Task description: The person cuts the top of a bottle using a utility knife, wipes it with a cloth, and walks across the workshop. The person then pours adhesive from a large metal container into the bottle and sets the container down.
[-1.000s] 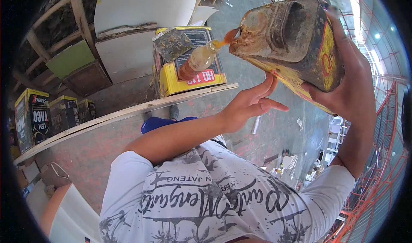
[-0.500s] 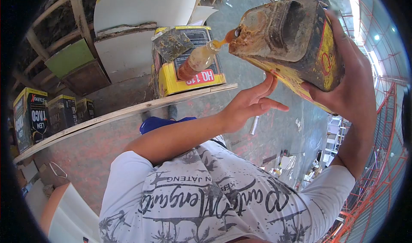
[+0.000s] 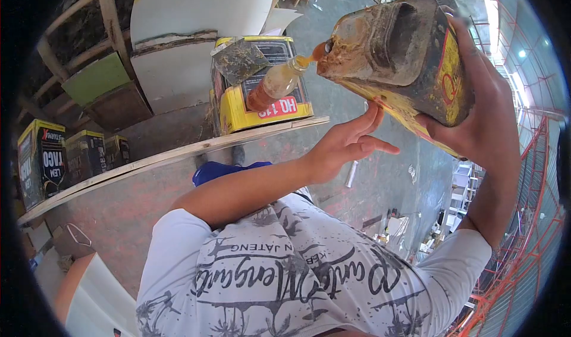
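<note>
My right hand (image 3: 485,111) grips a dirty yellow and black metal can (image 3: 392,45), its thumb on the near side. The can is tipped over on its side. Thick amber liquid (image 3: 312,58) runs from its crusted spout into the mouth of a clear bottle (image 3: 279,82). Amber-brown liquid shows in the lower part of the bottle, which stands on another yellow and black can (image 3: 241,114) marked HQ. My left hand (image 3: 351,143) is open under the tilted can, fingers stretched, fingertips touching its lower edge.
The HQ can stands by a wooden plank edge (image 3: 178,154). A dark stained flap (image 3: 239,60) lies on its top. Several glue cans (image 3: 44,161) sit at the far left. White board (image 3: 196,10) and a green panel (image 3: 98,80) lie beyond. Clutter (image 3: 398,227) covers floor at right.
Almost nothing differs. Liquid still runs into the bottle, and the level inside looks slightly higher. Both hands and the tilted can keep nearly the same place.
</note>
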A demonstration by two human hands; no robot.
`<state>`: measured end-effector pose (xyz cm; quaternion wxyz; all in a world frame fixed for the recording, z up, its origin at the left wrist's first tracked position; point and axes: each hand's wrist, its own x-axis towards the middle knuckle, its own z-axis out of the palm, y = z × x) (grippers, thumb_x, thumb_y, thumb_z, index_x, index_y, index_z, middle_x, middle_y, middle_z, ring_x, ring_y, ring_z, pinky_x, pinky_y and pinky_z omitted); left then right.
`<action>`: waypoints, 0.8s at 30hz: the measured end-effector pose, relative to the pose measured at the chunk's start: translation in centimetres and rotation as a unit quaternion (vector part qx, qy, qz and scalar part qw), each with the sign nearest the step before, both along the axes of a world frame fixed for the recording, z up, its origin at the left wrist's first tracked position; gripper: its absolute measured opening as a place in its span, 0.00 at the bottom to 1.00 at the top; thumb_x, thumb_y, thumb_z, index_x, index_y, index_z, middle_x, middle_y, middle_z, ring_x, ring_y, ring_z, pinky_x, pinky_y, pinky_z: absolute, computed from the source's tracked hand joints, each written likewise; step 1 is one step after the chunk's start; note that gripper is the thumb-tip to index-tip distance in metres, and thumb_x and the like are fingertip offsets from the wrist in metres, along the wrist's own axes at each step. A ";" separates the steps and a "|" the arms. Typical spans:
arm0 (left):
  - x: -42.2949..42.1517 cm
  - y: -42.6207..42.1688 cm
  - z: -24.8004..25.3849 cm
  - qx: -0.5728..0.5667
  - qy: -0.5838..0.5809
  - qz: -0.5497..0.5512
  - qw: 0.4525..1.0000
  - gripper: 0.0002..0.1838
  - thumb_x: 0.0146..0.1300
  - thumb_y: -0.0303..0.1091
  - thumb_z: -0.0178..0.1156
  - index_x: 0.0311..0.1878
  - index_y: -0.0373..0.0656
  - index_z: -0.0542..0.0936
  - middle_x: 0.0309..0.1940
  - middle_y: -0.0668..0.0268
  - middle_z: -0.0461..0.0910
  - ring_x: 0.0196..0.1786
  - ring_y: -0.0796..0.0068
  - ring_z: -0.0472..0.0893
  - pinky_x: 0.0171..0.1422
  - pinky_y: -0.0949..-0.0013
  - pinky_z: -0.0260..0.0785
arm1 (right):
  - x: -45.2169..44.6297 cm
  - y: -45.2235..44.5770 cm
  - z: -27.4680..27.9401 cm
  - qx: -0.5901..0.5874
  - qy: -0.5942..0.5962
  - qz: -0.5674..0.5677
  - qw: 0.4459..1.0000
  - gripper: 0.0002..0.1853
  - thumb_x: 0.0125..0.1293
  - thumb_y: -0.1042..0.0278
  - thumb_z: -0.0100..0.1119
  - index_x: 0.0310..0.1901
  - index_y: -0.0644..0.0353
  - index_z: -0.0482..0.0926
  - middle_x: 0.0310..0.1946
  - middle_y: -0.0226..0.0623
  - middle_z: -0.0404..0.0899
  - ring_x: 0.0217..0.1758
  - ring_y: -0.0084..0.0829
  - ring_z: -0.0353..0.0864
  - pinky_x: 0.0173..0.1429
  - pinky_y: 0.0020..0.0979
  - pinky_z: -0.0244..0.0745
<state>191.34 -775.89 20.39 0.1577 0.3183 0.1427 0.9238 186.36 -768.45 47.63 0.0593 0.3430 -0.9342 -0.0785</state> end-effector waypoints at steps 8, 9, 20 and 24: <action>-0.1 -0.1 0.0 -0.005 0.005 0.003 1.000 0.45 0.77 0.38 0.53 0.86 0.43 0.36 0.81 0.68 0.55 0.72 0.49 0.77 0.76 0.58 0.60 | -0.1 0.0 0.1 0.004 -0.001 0.006 1.000 0.59 0.36 0.66 0.80 0.77 0.63 0.65 0.59 0.53 0.82 0.62 0.50 0.85 0.65 0.43 0.79; -0.1 -0.3 0.1 -0.012 0.004 0.000 1.000 0.45 0.77 0.38 0.53 0.86 0.43 0.36 0.81 0.68 0.55 0.72 0.49 0.77 0.76 0.58 0.60 | -0.2 0.0 0.2 0.006 -0.001 0.010 1.000 0.59 0.36 0.66 0.80 0.77 0.63 0.65 0.59 0.53 0.82 0.62 0.50 0.85 0.65 0.43 0.79; -0.1 0.0 0.0 0.012 -0.003 -0.001 1.000 0.46 0.76 0.35 0.54 0.86 0.43 0.37 0.84 0.69 0.51 0.72 0.50 0.77 0.78 0.56 0.58 | -0.2 0.0 0.0 0.006 0.005 0.015 1.000 0.59 0.37 0.64 0.81 0.77 0.62 0.64 0.59 0.54 0.82 0.62 0.51 0.85 0.65 0.43 0.80; -0.1 -0.3 -0.2 -0.002 0.003 -0.006 1.000 0.46 0.76 0.35 0.54 0.86 0.43 0.37 0.84 0.69 0.51 0.72 0.49 0.77 0.78 0.55 0.58 | -0.2 0.2 0.1 0.013 0.001 0.014 1.000 0.60 0.38 0.64 0.81 0.78 0.62 0.63 0.58 0.53 0.82 0.60 0.51 0.85 0.64 0.43 0.79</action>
